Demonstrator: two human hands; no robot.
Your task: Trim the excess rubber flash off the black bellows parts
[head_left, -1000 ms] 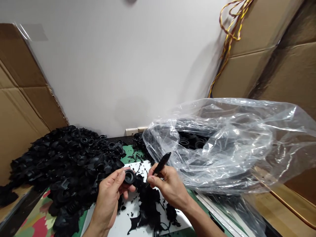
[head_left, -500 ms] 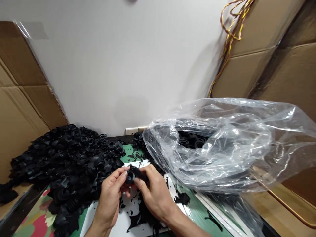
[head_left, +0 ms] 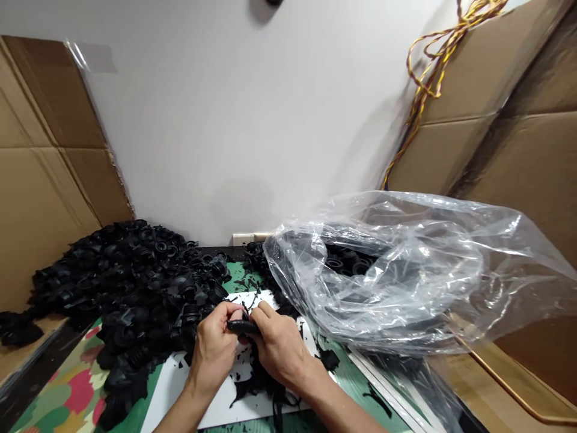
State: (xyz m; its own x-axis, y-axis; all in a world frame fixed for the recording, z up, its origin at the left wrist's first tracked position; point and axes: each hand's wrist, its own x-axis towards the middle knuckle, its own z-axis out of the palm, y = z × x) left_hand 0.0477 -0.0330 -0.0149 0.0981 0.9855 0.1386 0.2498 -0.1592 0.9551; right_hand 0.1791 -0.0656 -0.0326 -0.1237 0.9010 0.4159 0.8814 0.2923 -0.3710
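Left hand (head_left: 215,341) and right hand (head_left: 283,346) together, both pinching black piece (head_left: 243,327), probably for steadiness; white sheet (head_left: 167,385) beneath, apparently catching black scraps (head_left: 247,390).

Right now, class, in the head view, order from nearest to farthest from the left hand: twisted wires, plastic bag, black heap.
1. Black heap, close on the left.
2. Plastic bag, across to the right.
3. Twisted wires, high on the right.

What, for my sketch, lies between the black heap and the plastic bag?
The head view shows a green surface, white sheet, black scraps, the left hand and right hand.
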